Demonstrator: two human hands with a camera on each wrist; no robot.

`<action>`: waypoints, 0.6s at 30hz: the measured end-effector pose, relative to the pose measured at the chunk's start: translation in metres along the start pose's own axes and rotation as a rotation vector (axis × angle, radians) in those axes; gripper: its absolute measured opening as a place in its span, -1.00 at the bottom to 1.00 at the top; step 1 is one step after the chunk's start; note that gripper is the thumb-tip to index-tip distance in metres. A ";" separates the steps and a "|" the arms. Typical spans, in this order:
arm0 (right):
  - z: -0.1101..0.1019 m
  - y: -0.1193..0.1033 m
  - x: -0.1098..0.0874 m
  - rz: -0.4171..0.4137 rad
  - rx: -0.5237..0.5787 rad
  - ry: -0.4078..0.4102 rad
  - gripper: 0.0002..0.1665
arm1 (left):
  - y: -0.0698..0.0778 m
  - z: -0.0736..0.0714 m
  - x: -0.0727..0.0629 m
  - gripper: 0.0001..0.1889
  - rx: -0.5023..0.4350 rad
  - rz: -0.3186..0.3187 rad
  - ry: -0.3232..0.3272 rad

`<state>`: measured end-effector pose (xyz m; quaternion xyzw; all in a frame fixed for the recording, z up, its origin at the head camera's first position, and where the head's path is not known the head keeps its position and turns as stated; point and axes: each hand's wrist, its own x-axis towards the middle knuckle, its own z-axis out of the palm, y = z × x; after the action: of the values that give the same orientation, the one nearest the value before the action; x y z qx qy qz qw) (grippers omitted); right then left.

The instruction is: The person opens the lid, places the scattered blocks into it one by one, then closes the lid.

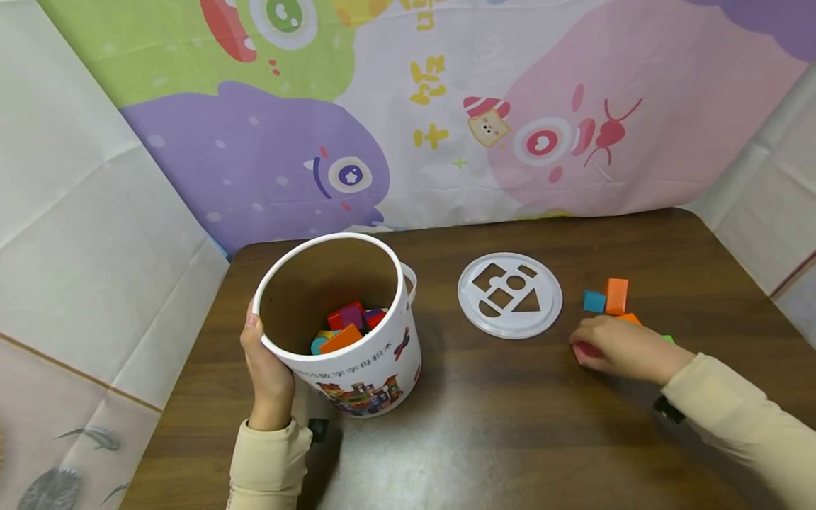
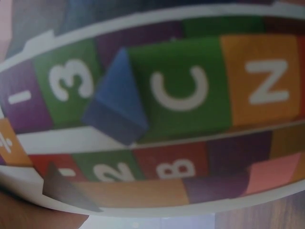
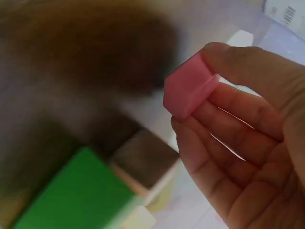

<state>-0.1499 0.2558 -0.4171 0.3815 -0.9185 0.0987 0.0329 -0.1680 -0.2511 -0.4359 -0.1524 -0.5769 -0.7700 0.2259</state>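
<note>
My left hand [image 1: 270,382] grips the left side of a white bucket [image 1: 389,368], its thumb at the rim. Inside the bucket lie several coloured blocks [image 1: 344,338]. Printed letters and numbers cover the bucket's wall [image 2: 176,138] in the left wrist view. Over on the right, my right hand [image 1: 637,349] pinches a pink block [image 3: 188,88] between thumb and fingertips. Around that hand are a blue block [image 1: 594,301], an orange block [image 1: 616,296], another orange one [image 1: 630,319] and a green block [image 1: 667,339], partly hidden by the hand and wrist.
A round white lid [image 1: 554,301] with shaped cutouts lies on the brown table [image 1: 484,425], between the bucket and the loose blocks. The bucket's handle [image 1: 411,280] hangs at its right side. Behind the table hangs a cartoon-printed cloth [image 1: 433,184].
</note>
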 end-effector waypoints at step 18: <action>-0.087 -0.039 0.072 -0.125 0.112 0.114 -0.77 | 0.025 0.022 -0.003 -0.40 0.006 -0.035 0.028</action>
<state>-0.1749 0.1972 -0.3161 0.4330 -0.8826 0.1691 0.0699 -0.1530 -0.2357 -0.4107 -0.1309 -0.5784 -0.7743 0.2210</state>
